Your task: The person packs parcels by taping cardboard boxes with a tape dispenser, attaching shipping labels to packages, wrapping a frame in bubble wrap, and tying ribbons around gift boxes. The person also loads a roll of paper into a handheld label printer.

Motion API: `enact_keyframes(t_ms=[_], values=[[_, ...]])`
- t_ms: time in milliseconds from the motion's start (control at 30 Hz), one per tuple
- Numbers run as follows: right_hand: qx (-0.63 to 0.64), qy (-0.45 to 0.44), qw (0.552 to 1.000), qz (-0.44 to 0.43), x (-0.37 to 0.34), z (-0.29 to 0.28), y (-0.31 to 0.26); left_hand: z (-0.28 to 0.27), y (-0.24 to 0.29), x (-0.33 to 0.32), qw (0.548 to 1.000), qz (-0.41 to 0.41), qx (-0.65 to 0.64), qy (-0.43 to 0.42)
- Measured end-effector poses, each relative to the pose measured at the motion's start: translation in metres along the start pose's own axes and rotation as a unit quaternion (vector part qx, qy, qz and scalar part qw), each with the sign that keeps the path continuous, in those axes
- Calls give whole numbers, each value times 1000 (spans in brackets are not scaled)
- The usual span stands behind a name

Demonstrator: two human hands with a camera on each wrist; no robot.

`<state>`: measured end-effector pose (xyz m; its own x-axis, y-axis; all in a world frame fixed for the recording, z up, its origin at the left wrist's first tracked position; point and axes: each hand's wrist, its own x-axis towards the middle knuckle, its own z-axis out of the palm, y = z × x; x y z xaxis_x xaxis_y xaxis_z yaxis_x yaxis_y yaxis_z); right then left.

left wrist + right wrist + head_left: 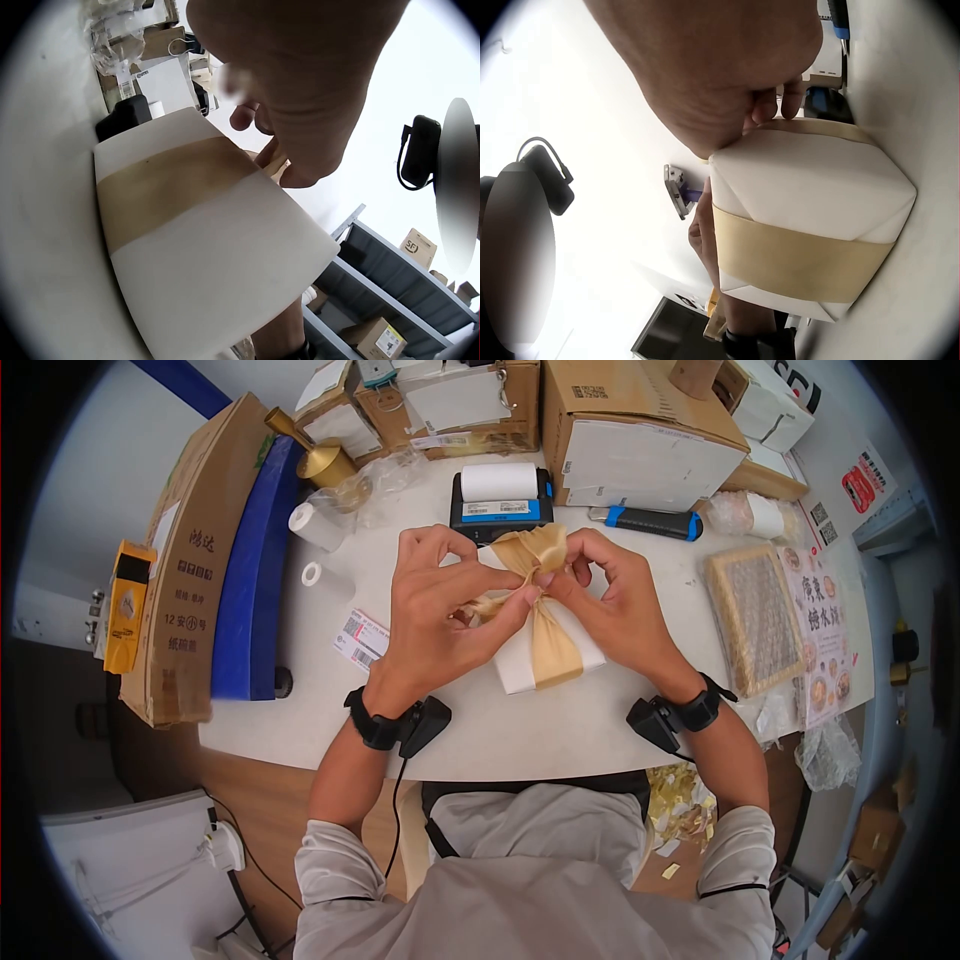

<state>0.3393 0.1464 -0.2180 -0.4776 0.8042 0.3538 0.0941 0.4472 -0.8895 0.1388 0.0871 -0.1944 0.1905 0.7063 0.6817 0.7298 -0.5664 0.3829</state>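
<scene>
A white wrapped box point(516, 663) stands on the table with a gold ribbon point(556, 650) around it; the ribbon band point(176, 184) crosses its white side in the left wrist view, and another stretch point(802, 259) shows in the right wrist view. Above the box top, my left hand point(437, 605) pinches the gathered ribbon between thumb and index finger, with a loop beside its palm. From the other side my right hand point(622, 605) pinches the ribbon at the same knot, fingertips close to the left thumb. A ribbon loop rises behind the fingers.
Behind the box stand a label printer point(500, 500) and a blue-black cutter point(650, 522). Paper rolls point(316, 526) and a shipping label point(362, 638) lie left; a bubble-wrapped frame point(755, 620) lies right. Cardboard boxes point(650, 420) line the back.
</scene>
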Motion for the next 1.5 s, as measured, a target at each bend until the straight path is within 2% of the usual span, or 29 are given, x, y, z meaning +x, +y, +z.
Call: enact_keyframes(t_ms=[67,133,233,333,567,733,867,933,1200,1300,1367,1500], values=[[-13,8,1000,-9,-1,0,1,0,-2,-1,999,-21,-45,-2],[-8,10,1000,-16,0,0,1,-3,-9,-4,987,-63,-124,-75],[-1,11,1000,-23,-1,0,0,0,-6,-2,976,-101,-175,-82],[2,7,1000,-21,-1,0,0,1,-6,-1,976,-102,-168,-91],[5,-3,1000,-26,-1,-2,3,7,-1,-1,965,-174,-182,-71],[52,-1,998,-27,0,-2,1,11,3,-3,953,-208,-222,-12],[59,0,998,-23,0,-2,-3,9,-1,0,965,-182,-182,-47],[50,7,999,-18,1,-2,-7,6,-7,-2,970,-153,-154,-108],[22,19,1000,-12,1,-5,-4,9,-9,-6,970,-168,-152,-86],[40,4,999,-7,1,-6,-5,11,-7,-5,974,-157,-146,-72],[91,-37,995,-3,1,-6,-7,13,-5,-4,978,-143,-138,-57],[96,-22,995,-18,0,-3,-6,12,-4,-6,980,-140,-140,-34]])
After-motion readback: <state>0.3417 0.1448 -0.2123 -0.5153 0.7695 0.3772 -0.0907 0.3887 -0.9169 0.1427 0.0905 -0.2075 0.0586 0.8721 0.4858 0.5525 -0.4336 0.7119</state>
